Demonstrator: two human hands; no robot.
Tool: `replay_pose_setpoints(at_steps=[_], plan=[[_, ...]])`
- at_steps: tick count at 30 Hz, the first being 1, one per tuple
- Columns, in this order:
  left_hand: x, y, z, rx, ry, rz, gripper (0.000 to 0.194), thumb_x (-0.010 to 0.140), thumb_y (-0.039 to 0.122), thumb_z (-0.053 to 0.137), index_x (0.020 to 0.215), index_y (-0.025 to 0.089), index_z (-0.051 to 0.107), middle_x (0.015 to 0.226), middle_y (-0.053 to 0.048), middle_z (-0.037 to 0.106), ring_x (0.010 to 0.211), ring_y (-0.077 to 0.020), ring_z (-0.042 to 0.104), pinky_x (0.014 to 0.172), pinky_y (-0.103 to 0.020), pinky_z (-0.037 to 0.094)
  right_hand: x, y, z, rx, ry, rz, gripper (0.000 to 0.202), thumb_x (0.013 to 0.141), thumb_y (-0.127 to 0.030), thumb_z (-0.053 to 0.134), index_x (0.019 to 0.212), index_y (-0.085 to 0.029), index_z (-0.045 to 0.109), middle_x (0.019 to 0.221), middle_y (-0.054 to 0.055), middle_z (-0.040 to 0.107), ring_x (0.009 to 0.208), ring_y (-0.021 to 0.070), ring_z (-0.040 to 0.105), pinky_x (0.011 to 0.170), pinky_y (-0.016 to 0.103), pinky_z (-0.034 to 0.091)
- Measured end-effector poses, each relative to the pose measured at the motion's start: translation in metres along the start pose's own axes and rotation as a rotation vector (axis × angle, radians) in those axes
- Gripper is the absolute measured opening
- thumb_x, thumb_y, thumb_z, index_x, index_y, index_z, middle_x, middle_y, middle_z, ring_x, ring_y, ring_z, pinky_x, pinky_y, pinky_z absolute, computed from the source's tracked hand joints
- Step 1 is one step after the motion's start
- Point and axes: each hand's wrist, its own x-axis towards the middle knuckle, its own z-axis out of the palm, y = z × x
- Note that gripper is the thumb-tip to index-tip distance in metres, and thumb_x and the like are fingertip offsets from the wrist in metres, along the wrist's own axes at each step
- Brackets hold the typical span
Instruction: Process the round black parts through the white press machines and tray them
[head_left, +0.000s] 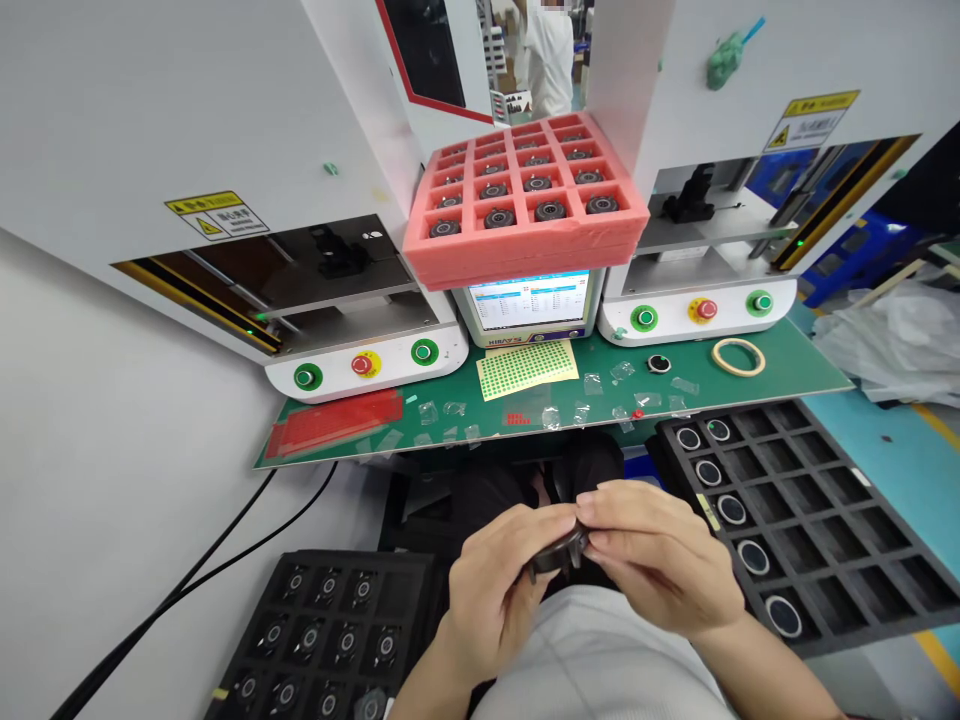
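Close to my body, in front of the grey shirt, both hands grip one small dark round part (pixel 559 556) with short prongs along its lower side. My left hand (pixel 499 575) wraps round its left side, thumb beneath and fingers on top. The fingers of my right hand (pixel 656 560) pinch its right end, and the fingertips of both hands meet above it. Its face is turned from view and partly covered. To the left, a black foam tray (pixel 405 577) bears several dark round watch-like pieces. On the right, another black tray (pixel 840 500) has several round pieces with pale rims.
A pink foam tray (pixel 525 250) of round parts sits above a monitor (pixel 529 300), between two white press machines with buttons. The green bench (pixel 450 405) bears a green-dot sticker sheet (pixel 527 370), red film (pixel 334 420), plastic scraps, a tape roll (pixel 739 357) and one round piece (pixel 659 364).
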Motion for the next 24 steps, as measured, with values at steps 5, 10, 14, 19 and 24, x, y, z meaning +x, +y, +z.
replay_pose_setpoints(at_steps=[5,10,14,19,24], plan=[[-0.002,0.001,0.007,0.072,0.091,-0.038,0.031,0.096,0.019,0.047,0.125,0.018,0.057,0.111,-0.011,0.071,0.093,-0.0174,0.068,0.077,-0.028,0.056,-0.008,-0.001,0.003,-0.223,0.036,-0.068,0.015,0.082,-0.006,0.062,0.093,-0.015,0.067,0.085,0.009,0.077,0.078,0.0189,0.075,0.079,0.032,0.064],[-0.001,0.005,0.011,0.152,0.106,-0.066,0.033,0.093,0.013,0.046,0.125,0.018,0.056,0.109,-0.009,0.072,0.093,-0.0156,0.069,0.080,-0.024,0.056,-0.011,0.001,0.010,-0.241,0.050,-0.031,0.012,0.082,-0.006,0.060,0.088,-0.015,0.066,0.089,0.012,0.077,0.085,0.0198,0.074,0.082,0.032,0.063],[-0.001,0.006,0.012,0.241,0.157,-0.141,0.032,0.092,0.013,0.049,0.121,0.020,0.059,0.106,-0.007,0.073,0.091,-0.0150,0.070,0.080,-0.023,0.056,-0.015,0.000,0.011,-0.311,0.055,-0.049,0.015,0.083,-0.007,0.060,0.092,-0.017,0.066,0.089,0.010,0.077,0.083,0.0200,0.074,0.081,0.034,0.063],[0.007,-0.009,0.005,0.332,0.543,-0.396,0.023,0.095,0.018,0.048,0.114,0.017,0.061,0.096,-0.004,0.074,0.069,-0.0100,0.069,0.068,-0.020,0.057,-0.015,-0.011,0.013,-0.157,-0.014,0.022,0.015,0.083,-0.008,0.059,0.092,-0.019,0.065,0.085,0.007,0.076,0.075,0.0199,0.074,0.070,0.033,0.063],[0.015,-0.022,0.006,0.298,0.463,-0.455,0.025,0.095,0.024,0.049,0.117,0.018,0.061,0.097,-0.005,0.073,0.074,-0.0124,0.070,0.071,-0.023,0.056,-0.009,-0.019,0.032,0.323,-0.129,0.367,0.008,0.083,-0.010,0.065,0.087,-0.017,0.064,0.071,0.004,0.068,0.063,0.0148,0.066,0.055,0.025,0.056]])
